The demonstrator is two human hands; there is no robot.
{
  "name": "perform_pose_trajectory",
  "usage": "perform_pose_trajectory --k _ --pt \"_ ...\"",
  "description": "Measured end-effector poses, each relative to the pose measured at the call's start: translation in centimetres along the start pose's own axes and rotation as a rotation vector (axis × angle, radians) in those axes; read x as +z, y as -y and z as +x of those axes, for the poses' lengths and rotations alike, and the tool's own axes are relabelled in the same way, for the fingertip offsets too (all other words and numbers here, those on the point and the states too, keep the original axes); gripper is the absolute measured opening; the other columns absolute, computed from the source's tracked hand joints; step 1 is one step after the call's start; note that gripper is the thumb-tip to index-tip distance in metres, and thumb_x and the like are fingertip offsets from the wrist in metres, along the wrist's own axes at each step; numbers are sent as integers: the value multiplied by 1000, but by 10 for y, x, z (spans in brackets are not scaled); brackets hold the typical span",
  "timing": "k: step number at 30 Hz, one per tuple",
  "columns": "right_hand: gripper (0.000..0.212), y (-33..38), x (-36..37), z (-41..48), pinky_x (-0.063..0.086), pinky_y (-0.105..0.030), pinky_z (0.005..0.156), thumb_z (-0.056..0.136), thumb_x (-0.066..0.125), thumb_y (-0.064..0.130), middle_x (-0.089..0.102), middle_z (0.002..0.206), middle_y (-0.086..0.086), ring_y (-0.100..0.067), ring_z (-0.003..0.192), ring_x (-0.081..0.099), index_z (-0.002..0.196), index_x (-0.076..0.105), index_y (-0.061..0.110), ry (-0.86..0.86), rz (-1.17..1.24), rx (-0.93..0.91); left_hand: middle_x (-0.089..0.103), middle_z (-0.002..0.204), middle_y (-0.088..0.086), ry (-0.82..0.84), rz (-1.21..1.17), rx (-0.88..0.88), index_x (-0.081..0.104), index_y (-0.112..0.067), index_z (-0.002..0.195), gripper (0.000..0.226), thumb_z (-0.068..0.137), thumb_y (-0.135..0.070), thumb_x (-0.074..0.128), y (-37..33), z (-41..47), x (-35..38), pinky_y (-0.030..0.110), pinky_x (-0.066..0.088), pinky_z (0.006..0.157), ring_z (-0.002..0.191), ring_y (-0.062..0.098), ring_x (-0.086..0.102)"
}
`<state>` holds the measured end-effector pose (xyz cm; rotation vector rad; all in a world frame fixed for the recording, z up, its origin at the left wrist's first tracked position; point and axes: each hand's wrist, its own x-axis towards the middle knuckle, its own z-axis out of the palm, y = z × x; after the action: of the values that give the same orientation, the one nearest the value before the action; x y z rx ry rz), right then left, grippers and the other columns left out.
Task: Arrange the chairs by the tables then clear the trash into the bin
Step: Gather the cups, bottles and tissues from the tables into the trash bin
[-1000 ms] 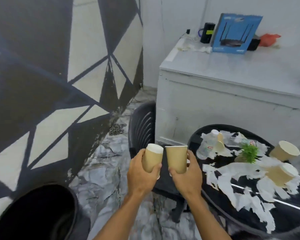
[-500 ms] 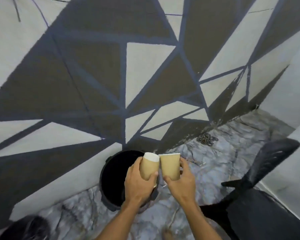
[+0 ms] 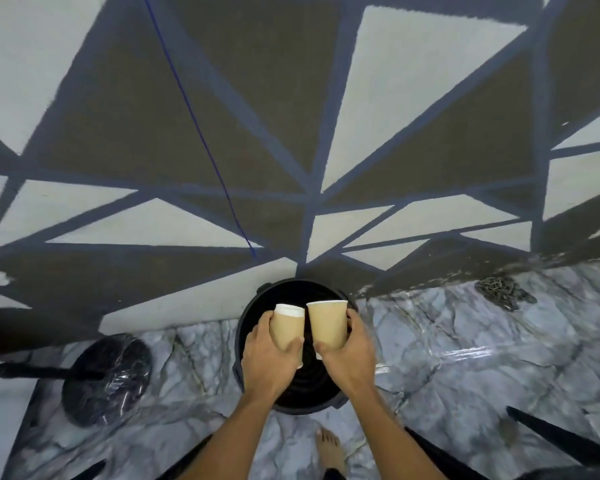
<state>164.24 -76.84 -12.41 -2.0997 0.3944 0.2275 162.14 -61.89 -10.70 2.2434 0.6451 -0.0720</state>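
I stand over a round black bin (image 3: 253, 308) set on the floor against the painted wall. My left hand (image 3: 269, 358) grips a tan paper cup (image 3: 286, 329) with a white rim. Beside it, my right hand (image 3: 347, 355) grips a second tan paper cup (image 3: 327, 323), held upright. Both cups are side by side, almost touching, directly above the bin's open mouth. The bin's inside looks dark; I cannot see what lies in it.
A black round stand base (image 3: 108, 375) wrapped in plastic sits on the marble floor to the left of the bin. A chain pile (image 3: 504, 292) lies by the wall at right. Dark chair parts (image 3: 561, 434) show at lower right. My bare foot (image 3: 329, 448) is below the bin.
I have turned left, away from the littered table and chair, toward the wall. The bin has come from the view's lower left to right under my hands, which still hold both cups.
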Motion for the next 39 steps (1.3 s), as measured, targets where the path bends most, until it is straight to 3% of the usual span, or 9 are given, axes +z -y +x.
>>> perform_pose_trajectory --k 6,10,13,20,25,30,39 --pt "97 -3 20 38 51 -40 91 62 83 41 57 130 3 -21 117 56 144 33 29 97 -87 51 56 129 3 -3 28 -100 36 -34 142 78 73 -50 70 10 31 16 47 48 95 116 23 51" --pt "117 -7 30 59 48 -44 101 61 83 51 49 144 -3 -26 129 50 154 18 24 179 -153 80 48 146 6 20 71 -112 31 -24 151 83 81 -46 71 15 50 21 45 43 104 132 27 44" --pt "105 -19 28 62 46 -43 104 71 82 42 45 149 -6 -27 134 46 155 21 20 187 -203 118 48 145 9 40 89 -100 35 -23 149 76 84 -41 71 19 51 24 44 42 105 133 28 44" --pt "74 -41 -3 32 52 -40 96 79 77 35 57 136 -4 -26 121 57 144 43 23 193 -201 147 44 145 8 194 131 -38 36 -28 148 69 89 -40 68 21 27 26 42 44 100 127 28 49" --pt "55 -46 -38 -16 50 -32 95 80 76 25 58 130 -4 -22 117 57 131 54 21 61 -163 139 47 142 3 294 156 126 40 -28 145 66 88 -38 70 12 -5 26 41 44 103 132 24 44" --pt "53 -53 -73 -89 44 -25 98 83 75 22 53 135 -2 -18 119 55 132 55 20 -78 -103 129 49 142 -1 396 168 343 44 -27 144 63 87 -37 68 -2 -59 26 39 42 107 131 20 44" --pt "56 -105 -172 -231 39 -29 104 84 71 30 51 140 2 -18 129 48 136 53 20 -420 -167 253 42 147 -3 692 258 809 41 -27 144 58 91 -34 62 -59 -195 70 35 35 112 137 17 35"
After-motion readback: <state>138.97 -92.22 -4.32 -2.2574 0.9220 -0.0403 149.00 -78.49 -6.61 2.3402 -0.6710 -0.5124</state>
